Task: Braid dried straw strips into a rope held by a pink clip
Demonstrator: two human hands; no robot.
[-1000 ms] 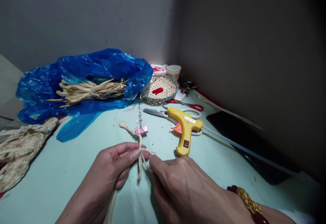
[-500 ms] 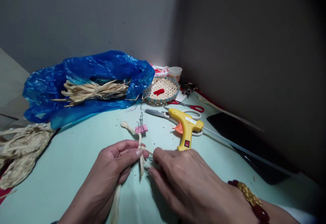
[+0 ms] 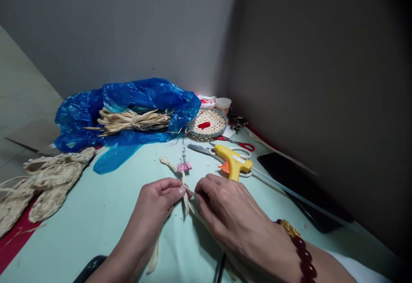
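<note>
Raffia braid (image 3: 170, 165) is right in front of me on the pale green tabletop, running from its knotted-looking far end down into my fingers. Left hand (image 3: 157, 197) has it pinched between thumb and fingertips, no gap to speak of. Right hand (image 3: 228, 205) is curled, fingertips together on a thin strand (image 3: 193, 193) coming off the braid; the far side of that grip is hidden from me. Imo the trick is a firm left pinch right at the crossing, then even, gentle tension on the right so the plait lies flat and nothing frays.

Just past my fingers there's a pink binder clip (image 3: 184, 166) at the braid; can't tell if it's actually biting. My right knuckles sit close to the yellow glue gun (image 3: 232, 157), so I'd watch that elbow room, plus the scissors (image 3: 198, 149) lying behind it. Further out: woven basket (image 3: 215, 122) with something red (image 3: 204, 125) in it, blue bag (image 3: 144, 92) cradling a raffia bundle (image 3: 128, 120), and woven pieces (image 3: 54, 188) off left.
</note>
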